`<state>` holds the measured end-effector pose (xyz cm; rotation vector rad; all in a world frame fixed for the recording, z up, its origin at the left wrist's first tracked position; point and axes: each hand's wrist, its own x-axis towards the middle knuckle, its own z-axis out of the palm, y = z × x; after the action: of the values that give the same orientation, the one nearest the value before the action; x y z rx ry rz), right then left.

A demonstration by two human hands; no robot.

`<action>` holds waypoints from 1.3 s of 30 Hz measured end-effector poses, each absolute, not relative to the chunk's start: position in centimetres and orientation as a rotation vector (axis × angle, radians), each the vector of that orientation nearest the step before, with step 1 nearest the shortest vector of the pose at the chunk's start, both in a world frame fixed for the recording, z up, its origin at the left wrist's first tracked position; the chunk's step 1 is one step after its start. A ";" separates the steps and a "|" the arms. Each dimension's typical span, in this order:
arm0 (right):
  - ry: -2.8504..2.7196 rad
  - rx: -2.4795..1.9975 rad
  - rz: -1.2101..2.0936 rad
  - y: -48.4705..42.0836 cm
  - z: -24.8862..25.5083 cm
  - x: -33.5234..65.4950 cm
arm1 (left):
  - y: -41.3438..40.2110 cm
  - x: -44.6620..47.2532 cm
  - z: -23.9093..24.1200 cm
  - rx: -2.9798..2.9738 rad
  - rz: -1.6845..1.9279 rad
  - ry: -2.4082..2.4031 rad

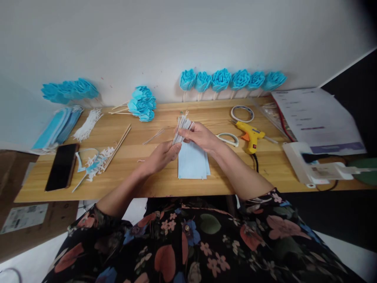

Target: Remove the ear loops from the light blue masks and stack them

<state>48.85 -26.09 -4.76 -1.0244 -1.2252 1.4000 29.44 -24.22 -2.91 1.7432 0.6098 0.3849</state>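
Note:
A bundle of thin white strips (pixel 184 125) is held upright between my hands over the middle of the table. My left hand (pixel 165 153) pinches its lower left side. From the right, my right hand (pixel 200 136) grips it with the thumb across the front. I cannot make out whether the strips are cords or wires. Just below, pale blue mask sheets (pixel 193 163) lie stacked flat on the wooden table (pixel 159 182). To the left of the hands lie a few thin loose wires (pixel 153 136).
Blue fabric flowers (pixel 221 80) lean along the wall, and more flowers (pixel 143 103) lie left of centre. On the right are a yellow glue gun (pixel 250 135), tape rolls (pixel 242 114) and a power strip (pixel 297 163). Blue masks (pixel 59 127), sticks (pixel 118 147) and a phone (pixel 61 167) lie left.

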 end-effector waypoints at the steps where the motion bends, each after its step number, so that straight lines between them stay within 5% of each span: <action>1: -1.222 -0.989 1.417 -26.2 -4.6 48.8 | -24.2 29.3 -2.8 1.735 0.357 0.580; 11: -1.139 -0.966 1.489 -27.3 -3.5 47.6 | -25.4 29.1 -3.4 1.150 0.158 0.394; 18: -0.989 -0.968 1.297 -26.0 -3.7 49.1 | -19.8 26.1 -1.6 2.221 0.513 1.096; 25: -0.933 -0.935 1.386 -25.8 -4.3 49.1 | -16.8 26.5 -4.8 2.810 -0.091 1.394; 32: -0.973 -0.974 1.407 -25.5 -5.5 48.4 | -15.7 27.2 -5.5 2.483 0.222 1.453; 39: -1.083 -1.131 1.282 -25.3 -6.8 48.4 | -18.3 29.1 -3.6 1.620 0.519 0.803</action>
<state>48.38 -25.30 -6.82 -1.1312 -1.0828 1.2824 29.05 -18.28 -3.62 1.6195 0.8026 0.5185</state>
